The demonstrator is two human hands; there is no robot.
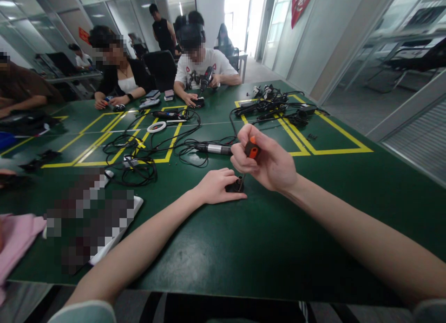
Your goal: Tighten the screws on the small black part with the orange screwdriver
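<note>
My right hand [268, 163] is closed around the orange and black handle of a screwdriver [252, 149]. Its thin shaft points down at a small black part [236, 186] on the green table; whether the tip sits in a screw cannot be made out. My left hand [218, 186] lies low on the table with thumb and fingers around that black part, pinning it. The hand covers the left side of the part, and a short round post stands up from it.
Just beyond my hands lies a silver and black cylindrical tool [214, 148] with looped black cables [139, 170]. More cables and devices [268, 105] are heaped at the back right, near loose screws [312, 137]. Two blurred slabs [118, 235] lie left. Across the table a person [205, 65] holds a power drill [207, 78].
</note>
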